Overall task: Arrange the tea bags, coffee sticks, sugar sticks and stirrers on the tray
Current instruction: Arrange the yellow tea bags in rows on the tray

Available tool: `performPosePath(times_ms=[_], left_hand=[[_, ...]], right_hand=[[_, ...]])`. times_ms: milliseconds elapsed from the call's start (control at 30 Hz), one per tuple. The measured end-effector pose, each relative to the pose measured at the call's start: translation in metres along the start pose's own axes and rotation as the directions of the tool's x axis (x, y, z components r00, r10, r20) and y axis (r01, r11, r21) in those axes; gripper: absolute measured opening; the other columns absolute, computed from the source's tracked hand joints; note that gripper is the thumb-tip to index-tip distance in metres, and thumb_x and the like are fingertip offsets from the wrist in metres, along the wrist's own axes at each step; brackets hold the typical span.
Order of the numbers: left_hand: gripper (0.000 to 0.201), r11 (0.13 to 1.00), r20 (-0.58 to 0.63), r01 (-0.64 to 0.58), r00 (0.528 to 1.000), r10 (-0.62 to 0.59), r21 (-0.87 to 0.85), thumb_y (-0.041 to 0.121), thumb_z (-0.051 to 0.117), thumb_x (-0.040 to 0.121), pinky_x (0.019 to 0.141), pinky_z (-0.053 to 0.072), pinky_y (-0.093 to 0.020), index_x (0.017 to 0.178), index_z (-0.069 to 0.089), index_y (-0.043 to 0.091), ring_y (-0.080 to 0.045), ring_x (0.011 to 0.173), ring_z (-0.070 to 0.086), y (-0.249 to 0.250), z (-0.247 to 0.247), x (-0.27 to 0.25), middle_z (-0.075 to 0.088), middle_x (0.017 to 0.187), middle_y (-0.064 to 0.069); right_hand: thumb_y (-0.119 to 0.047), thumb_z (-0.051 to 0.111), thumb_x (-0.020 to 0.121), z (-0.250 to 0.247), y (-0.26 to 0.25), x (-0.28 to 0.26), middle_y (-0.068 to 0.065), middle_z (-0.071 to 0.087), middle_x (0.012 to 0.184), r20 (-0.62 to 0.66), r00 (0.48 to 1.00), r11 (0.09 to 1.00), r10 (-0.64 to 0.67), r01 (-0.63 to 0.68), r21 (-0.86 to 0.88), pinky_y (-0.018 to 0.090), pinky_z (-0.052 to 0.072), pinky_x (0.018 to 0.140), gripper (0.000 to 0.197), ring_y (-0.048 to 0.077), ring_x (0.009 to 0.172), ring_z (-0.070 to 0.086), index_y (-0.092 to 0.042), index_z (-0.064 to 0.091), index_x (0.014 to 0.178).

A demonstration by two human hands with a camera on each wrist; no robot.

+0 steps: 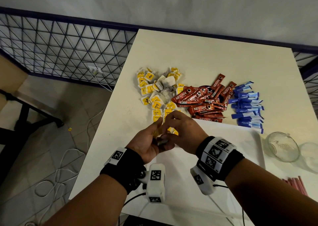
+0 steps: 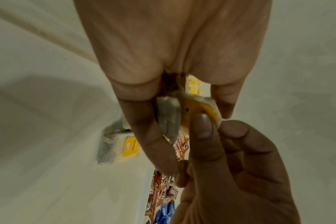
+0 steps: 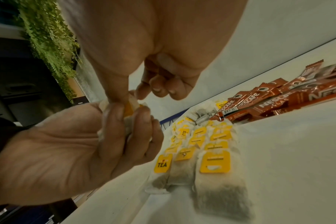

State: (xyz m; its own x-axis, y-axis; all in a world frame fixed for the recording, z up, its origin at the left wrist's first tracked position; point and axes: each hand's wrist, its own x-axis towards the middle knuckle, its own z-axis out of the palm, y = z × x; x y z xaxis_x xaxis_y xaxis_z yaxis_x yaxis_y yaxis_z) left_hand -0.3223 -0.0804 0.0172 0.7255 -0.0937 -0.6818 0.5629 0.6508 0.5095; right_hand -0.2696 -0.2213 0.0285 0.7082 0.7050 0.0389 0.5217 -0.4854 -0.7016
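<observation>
Above the near-left part of the shallow white rectangular tray [image 1: 256,150], the left hand [image 1: 146,144] curls its fingers round a small stack of paper tea bags with yellow tags [image 2: 169,115]. The right hand [image 1: 180,132] pinches the top bag of that stack between thumb and forefinger. Just beyond the tray lie a loose heap of yellow-tagged tea bags [image 1: 158,88], red coffee sticks [image 1: 203,100] and blue sugar sticks [image 1: 247,105]. Rows of tea bags [image 3: 201,148] lie flat inside the tray. Pink stirrers [image 1: 296,184] lie right of the tray.
</observation>
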Motion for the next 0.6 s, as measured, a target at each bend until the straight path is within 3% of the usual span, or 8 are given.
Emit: performPosePath(times_ms=[133,200,300,367,433,600], left_hand=[[0.034,0.997,0.005,0.015,1.000,-0.015,0.082,0.048,0.059,0.080,0.054,0.055,-0.034,0.080,0.067,0.015,-0.021,0.055,0.063,0.001,0.000,-0.002,0.058,0.059,-0.004],[0.035,0.993,-0.010,0.017,1.000,-0.016,0.118,0.049,0.056,0.085,0.054,0.055,-0.034,0.086,0.067,0.016,-0.023,0.062,0.067,0.002,-0.002,-0.003,0.064,0.067,-0.007],[0.017,0.993,-0.069,-0.012,0.997,0.020,0.114,0.030,0.063,0.082,0.051,0.053,-0.030,0.088,0.065,0.014,-0.022,0.059,0.066,0.006,-0.009,-0.004,0.064,0.077,-0.010],[0.005,0.994,-0.115,-0.055,0.991,0.066,0.098,0.013,0.056,0.088,0.047,0.049,-0.026,0.085,0.060,0.013,-0.024,0.053,0.062,0.011,-0.015,-0.004,0.061,0.076,-0.012],[0.013,0.991,-0.123,-0.080,0.988,0.094,0.109,0.006,0.050,0.091,0.044,0.047,-0.025,0.085,0.058,0.014,-0.024,0.052,0.058,0.015,-0.018,-0.005,0.061,0.069,-0.010],[0.021,0.977,-0.162,-0.108,0.977,0.138,0.184,-0.002,0.043,0.091,0.042,0.042,-0.022,0.085,0.059,0.012,-0.022,0.046,0.051,0.020,-0.017,-0.005,0.059,0.061,-0.009]], right_hand=[[-0.011,0.074,0.077,-0.005,-0.003,0.002,-0.005,0.057,0.097,0.032,0.999,0.999,-0.001,0.000,0.046,0.002,0.032,0.070,0.011,-0.011,0.077,0.048,-0.018,0.070,0.085],[-0.016,0.071,0.081,-0.010,-0.006,0.002,-0.015,0.060,0.087,0.059,0.997,0.994,0.050,-0.055,0.092,0.005,0.035,0.064,0.009,-0.005,0.067,0.052,-0.022,0.066,0.086],[-0.019,0.070,0.085,-0.014,-0.006,0.002,-0.024,0.059,0.065,0.088,0.987,0.971,0.132,-0.147,0.187,0.013,0.038,0.053,0.011,0.006,0.054,0.053,-0.026,0.061,0.084],[-0.020,0.070,0.085,-0.015,-0.006,0.004,-0.019,0.061,0.072,0.069,0.989,0.960,0.132,-0.145,0.240,0.022,0.044,0.056,0.015,0.011,0.059,0.056,-0.029,0.058,0.081],[-0.020,0.069,0.086,-0.014,-0.006,0.007,-0.015,0.061,0.076,0.069,0.990,0.959,0.127,-0.140,0.248,0.027,0.046,0.060,0.021,0.017,0.064,0.058,-0.033,0.054,0.079],[-0.022,0.068,0.086,-0.013,-0.007,0.013,-0.018,0.054,0.062,0.066,0.982,0.944,0.176,-0.188,0.272,0.017,0.039,0.057,0.023,0.001,0.055,0.049,-0.034,0.051,0.077]])
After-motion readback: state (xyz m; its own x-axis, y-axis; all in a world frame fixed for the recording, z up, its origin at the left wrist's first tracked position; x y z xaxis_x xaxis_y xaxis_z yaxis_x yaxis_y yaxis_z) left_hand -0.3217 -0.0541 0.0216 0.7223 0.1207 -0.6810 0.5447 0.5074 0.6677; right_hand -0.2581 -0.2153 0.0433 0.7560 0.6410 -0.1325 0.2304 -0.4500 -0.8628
